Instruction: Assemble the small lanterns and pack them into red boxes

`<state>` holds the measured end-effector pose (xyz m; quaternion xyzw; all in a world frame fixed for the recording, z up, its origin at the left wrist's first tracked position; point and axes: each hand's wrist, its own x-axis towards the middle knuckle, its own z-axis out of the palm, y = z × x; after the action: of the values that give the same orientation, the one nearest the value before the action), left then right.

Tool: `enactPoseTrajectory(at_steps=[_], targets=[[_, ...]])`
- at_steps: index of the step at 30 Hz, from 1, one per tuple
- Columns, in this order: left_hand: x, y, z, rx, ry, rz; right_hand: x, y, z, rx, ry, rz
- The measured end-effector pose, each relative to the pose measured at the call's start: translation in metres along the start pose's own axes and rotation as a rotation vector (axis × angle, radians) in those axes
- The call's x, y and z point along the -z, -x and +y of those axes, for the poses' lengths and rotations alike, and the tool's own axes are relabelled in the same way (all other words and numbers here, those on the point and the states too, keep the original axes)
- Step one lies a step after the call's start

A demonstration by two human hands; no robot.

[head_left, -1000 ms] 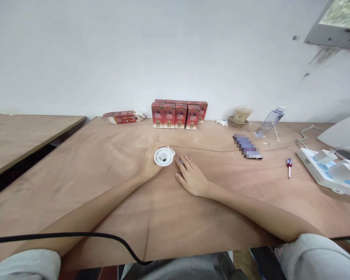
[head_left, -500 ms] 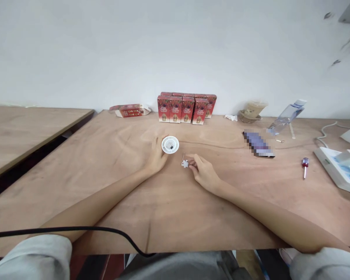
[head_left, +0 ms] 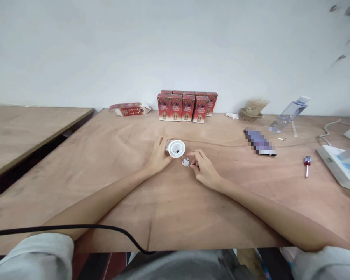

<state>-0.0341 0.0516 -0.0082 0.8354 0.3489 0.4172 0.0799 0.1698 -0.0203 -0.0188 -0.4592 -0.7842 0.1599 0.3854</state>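
Observation:
My left hand [head_left: 159,155] is curled around a small round white disc [head_left: 176,149] with a dark square part in its middle, holding it tilted on the wooden table [head_left: 119,186]. Just to its right, my right hand [head_left: 203,168] pinches a tiny white part [head_left: 186,162] with thin wires between thumb and fingertips. The part hangs just below and right of the disc, close to its rim. Both forearms rest on the table.
Several red boxes [head_left: 187,105] stand at the wall, with one flattened red box [head_left: 130,109] to their left. A blurred dark flat object [head_left: 260,142], a red-handled screwdriver [head_left: 307,163], a tilted plastic bottle [head_left: 288,113], a white device [head_left: 340,165] and a black cable [head_left: 76,228] lie around.
My right hand went from lying flat on the table to pinching the tiny wired part. My left hand brought the disc rightward, close to that part.

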Motion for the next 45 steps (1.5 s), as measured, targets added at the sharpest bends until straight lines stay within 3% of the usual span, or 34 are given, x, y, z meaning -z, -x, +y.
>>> enactPoseTrajectory(at_steps=[5,11,17,21,32,40,45], targets=[[-0.001,0.000,0.001,-0.021,-0.010,-0.001,-0.001,-0.001,0.003,-0.098,-0.064,0.044],[0.001,-0.001,0.005,-0.018,-0.025,-0.033,0.002,-0.001,0.002,-0.074,0.091,0.064],[0.001,-0.001,0.005,-0.035,-0.025,-0.018,0.001,-0.001,-0.007,-0.104,-0.305,0.242],[0.001,-0.001,0.006,-0.064,-0.044,-0.020,-0.002,-0.001,-0.012,-0.074,-0.449,0.278],[-0.002,0.001,0.006,-0.056,0.005,-0.031,-0.004,-0.001,-0.019,0.070,-0.348,0.299],[-0.005,0.003,0.011,-0.031,0.020,-0.004,-0.007,0.002,-0.018,0.003,-0.369,0.322],[-0.009,0.007,0.022,0.013,0.044,-0.031,-0.003,0.002,-0.026,0.182,-0.142,0.356]])
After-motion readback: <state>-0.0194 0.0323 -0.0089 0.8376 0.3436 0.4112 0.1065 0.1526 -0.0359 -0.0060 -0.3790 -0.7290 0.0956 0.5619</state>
